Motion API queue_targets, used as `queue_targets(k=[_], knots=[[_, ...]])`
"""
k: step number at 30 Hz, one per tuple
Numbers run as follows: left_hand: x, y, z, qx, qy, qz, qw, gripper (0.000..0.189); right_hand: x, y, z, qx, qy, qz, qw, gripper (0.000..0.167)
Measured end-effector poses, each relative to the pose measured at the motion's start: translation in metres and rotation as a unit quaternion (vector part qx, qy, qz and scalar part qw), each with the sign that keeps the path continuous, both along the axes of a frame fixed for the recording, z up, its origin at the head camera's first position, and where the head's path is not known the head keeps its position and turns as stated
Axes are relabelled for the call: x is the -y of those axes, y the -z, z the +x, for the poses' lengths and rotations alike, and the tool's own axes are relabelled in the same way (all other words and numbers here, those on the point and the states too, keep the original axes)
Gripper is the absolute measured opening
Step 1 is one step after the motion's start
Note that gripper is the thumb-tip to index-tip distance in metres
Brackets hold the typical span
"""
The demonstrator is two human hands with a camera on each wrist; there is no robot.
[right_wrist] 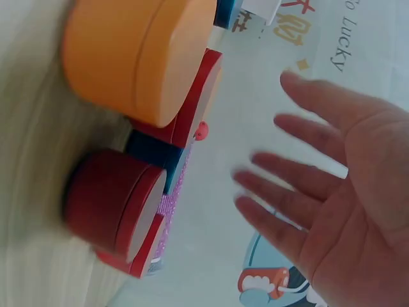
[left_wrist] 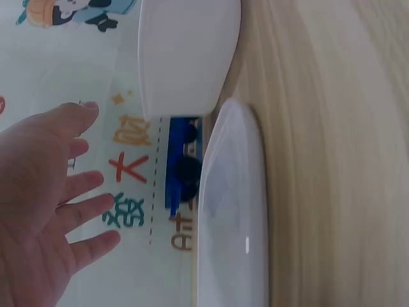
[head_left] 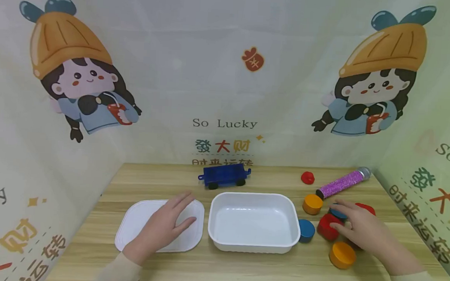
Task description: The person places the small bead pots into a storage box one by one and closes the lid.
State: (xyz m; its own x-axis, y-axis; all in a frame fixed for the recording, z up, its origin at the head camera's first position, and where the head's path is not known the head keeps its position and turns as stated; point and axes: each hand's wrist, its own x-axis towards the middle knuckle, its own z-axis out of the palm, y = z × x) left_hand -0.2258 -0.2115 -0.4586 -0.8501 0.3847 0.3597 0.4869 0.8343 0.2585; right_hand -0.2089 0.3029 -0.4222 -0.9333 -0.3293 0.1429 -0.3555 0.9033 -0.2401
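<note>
My left hand [head_left: 163, 226] hovers with spread fingers over a white rectangular lid [head_left: 136, 221], holding nothing. Its palm and loose fingers show in the left wrist view, clear of the lid [left_wrist: 233, 224]. To the right, my right hand [head_left: 364, 230] is held above a cluster of round lidded tins, and no tin is in its grasp. Around it are a red tin [head_left: 328, 227], a blue tin [head_left: 337, 212], an orange tin [head_left: 342, 256] and a red one [head_left: 367, 208]. A dark red tin [right_wrist: 105, 201], plain in the right wrist view, is mostly covered by that hand in the head view.
A white open box [head_left: 253, 247] stands between the hands. Beside it are a blue tin [head_left: 306, 231] and an orange tin [head_left: 312, 204]. A blue toy wagon [head_left: 224, 176], a small red object [head_left: 308, 178] and a glittery purple microphone [head_left: 342, 185] lie along the back, before a printed cloth.
</note>
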Motion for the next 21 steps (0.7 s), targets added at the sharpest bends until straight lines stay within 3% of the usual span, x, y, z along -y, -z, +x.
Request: queue_targets(k=[6,11,21], knots=[[-0.018,0.005,0.003,0.036,0.056,0.034,0.9972,0.047,-0.013,0.002,0.017,0.045,-0.067,-0.041,0.9959,0.033],[-0.023,0.007,0.004,0.016,0.08,0.019,0.9965,0.036,-0.02,0.007,0.025,0.071,-0.107,-0.068,0.9894,0.034],[-0.029,0.006,0.005,0.005,0.087,-0.004,0.9961,0.034,-0.029,0.009,0.028,0.117,-0.133,-0.029,0.9837,0.034]])
